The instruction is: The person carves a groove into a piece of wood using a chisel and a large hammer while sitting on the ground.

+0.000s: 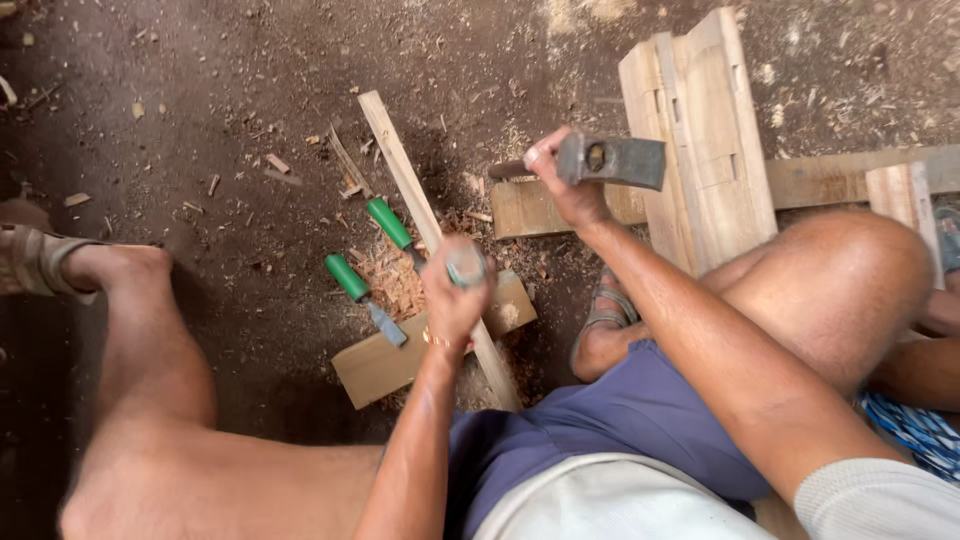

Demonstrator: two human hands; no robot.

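A white shirt hem (600,500) and blue shorts (620,430) fill the bottom edge, with bare knees to either side. The person sits low over a dirt floor (250,90) that is dark, packed and strewn with wood chips and shavings; a thicker pile of shavings (395,280) lies by the work.

The left hand (455,300) is closed tight round a chisel (466,266), its butt showing above the fist, held upright over a thin slat (410,185). The slat lies across a flat block (375,365). The hand is blurred, so where the blade meets the wood cannot be told.

The right hand (565,185) is raised, fingers wrapped round the handle of a hammer (612,160), whose steel head points right, well above the chisel.

Two more chisels with green handles (390,222) (347,277) lie on the floor just left of the slat. Grooved boards (700,130) and a plank (850,178) rest beyond the right knee.
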